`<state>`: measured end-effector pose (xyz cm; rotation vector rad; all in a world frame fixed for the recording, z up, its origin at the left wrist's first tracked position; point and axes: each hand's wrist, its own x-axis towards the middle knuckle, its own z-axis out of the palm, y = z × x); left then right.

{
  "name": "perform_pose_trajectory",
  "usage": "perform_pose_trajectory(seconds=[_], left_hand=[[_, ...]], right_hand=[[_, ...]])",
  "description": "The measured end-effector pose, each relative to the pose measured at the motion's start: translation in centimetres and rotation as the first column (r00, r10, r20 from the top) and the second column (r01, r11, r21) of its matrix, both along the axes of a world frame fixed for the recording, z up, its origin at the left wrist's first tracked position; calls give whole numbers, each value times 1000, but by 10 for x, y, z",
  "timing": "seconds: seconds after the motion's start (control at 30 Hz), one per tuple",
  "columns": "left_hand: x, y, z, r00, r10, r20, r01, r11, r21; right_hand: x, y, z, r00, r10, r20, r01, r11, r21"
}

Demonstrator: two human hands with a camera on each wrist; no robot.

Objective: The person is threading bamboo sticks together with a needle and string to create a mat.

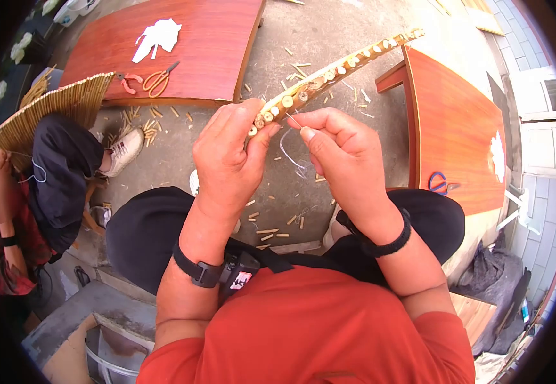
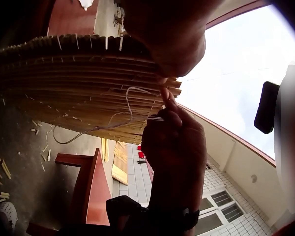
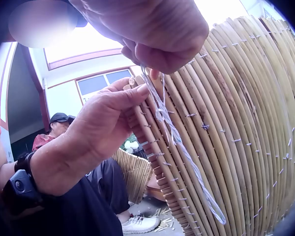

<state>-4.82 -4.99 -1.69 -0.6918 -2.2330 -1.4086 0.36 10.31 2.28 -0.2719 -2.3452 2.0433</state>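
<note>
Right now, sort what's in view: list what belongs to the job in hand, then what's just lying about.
Belongs to the job, it seems:
stick panel, its edge in the left grip
white thread, at the right grip

Just lying about:
orange-handled scissors, red-handled pliers, white cutout: left table
blue-handled scissors: right table
short stick pieces: floor
</note>
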Motion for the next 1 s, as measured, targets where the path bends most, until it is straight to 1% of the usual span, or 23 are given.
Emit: perform_pose_trajectory(seconds=[0.13, 0.2, 0.23, 0.3, 0.33, 0.4, 0.43, 0.5, 0.63, 0.7, 0.73, 0.8, 0.83, 0.9, 0.93, 1.0], left_hand=[[2, -1, 1, 1000, 6, -6, -6, 1000, -15], [6, 1, 2, 998, 37, 49, -36, 999, -15], [7, 1, 2, 998, 30, 48, -30, 999, -14], [9, 1, 2, 998, 60, 31, -58, 996, -68], [9, 2, 1, 998, 57, 32, -55, 996, -71], [8, 5, -1, 998, 54, -17, -55, 998, -37], [6, 4, -1, 998, 53, -16, -54, 998, -39], [2, 1, -1, 1000, 24, 10, -24, 1000, -17], [-3, 2, -1, 1000, -4, -20, 3, 1000, -23], [-1, 4, 0, 1000, -5, -29, 4, 999, -41], [-1, 5, 0, 1000, -6, -30, 4, 999, -41], [0, 8, -1, 999, 43, -7, -43, 999, 5], [0, 11, -1, 999, 41, -10, -41, 999, 5], [4, 17, -1, 996, 92, -2, -92, 994, 57], [4, 19, 1, 996, 89, -6, -88, 994, 58], [4, 24, 9, 993, 91, -72, -88, 995, 48]], right_hand=[[1, 0, -1, 1000, -10, 23, 12, 998, -63], [0, 6, 0, 999, 40, 12, -41, 999, 19], [0, 10, 3, 999, 34, 11, -34, 999, 21], [0, 15, 8, 990, 74, 118, -80, 996, 43], [0, 14, 6, 990, 72, 119, -77, 996, 41], [2, 10, 1, 999, 35, 42, -35, 999, 5], [1, 9, -2, 999, 34, 43, -34, 999, 3], [-1, 5, -6, 999, 1, -41, 0, 1000, 29], [-8, -2, -9, 994, -21, -109, 26, 999, 47], [-12, -3, -9, 979, -34, -202, 68, 984, 163], [-15, -3, -12, 979, -35, -203, 69, 984, 164], [-21, -3, -18, 928, -36, -371, 154, 943, 295], [-21, -2, -16, 927, -38, -374, 157, 943, 294], [-20, 3, -6, 973, -46, -224, 103, 963, 250], [-19, 6, -2, 973, -49, -227, 107, 962, 250], [-15, 12, 7, 950, 8, -311, 117, 917, 382]])
